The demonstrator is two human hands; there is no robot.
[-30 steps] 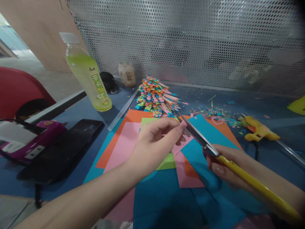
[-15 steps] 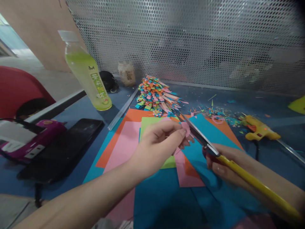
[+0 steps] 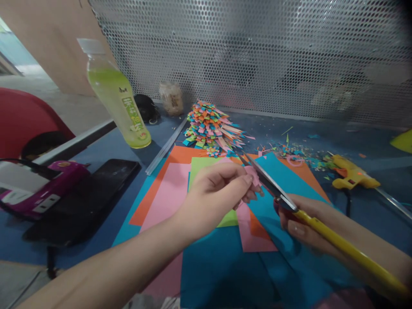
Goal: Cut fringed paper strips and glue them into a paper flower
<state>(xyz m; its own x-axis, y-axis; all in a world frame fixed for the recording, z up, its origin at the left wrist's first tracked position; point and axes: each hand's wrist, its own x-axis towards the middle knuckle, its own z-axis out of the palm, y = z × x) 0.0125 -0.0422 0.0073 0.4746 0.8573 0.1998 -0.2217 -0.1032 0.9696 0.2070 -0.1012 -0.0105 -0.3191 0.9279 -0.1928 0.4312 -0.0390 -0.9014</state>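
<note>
Between the thumb and fingers of my left hand (image 3: 222, 189) is a small pink paper piece (image 3: 253, 175). My right hand (image 3: 309, 223) is closed round the scissors (image 3: 283, 198), which have yellow handles and slightly parted blades. Those blades point up and left, right beside the pink piece. Beneath both hands lie coloured sheets: a blue sheet (image 3: 212, 266), a pink sheet (image 3: 167, 184), a green sheet (image 3: 199, 167) and an orange sheet (image 3: 138, 212). Behind them stands a cone-shaped pile of folded paper strips (image 3: 209, 124).
A drink bottle (image 3: 119, 103) stands at the left, near a black phone (image 3: 86, 201) and a purple power strip (image 3: 58, 184). At the right are a yellow glue gun (image 3: 354, 171) and paper scraps (image 3: 302, 154). A perforated metal panel (image 3: 257, 56) rises behind.
The pink piece has turned slightly between my left fingers, which have shifted a little. My right hand and the scissors look nearly unmoved.
</note>
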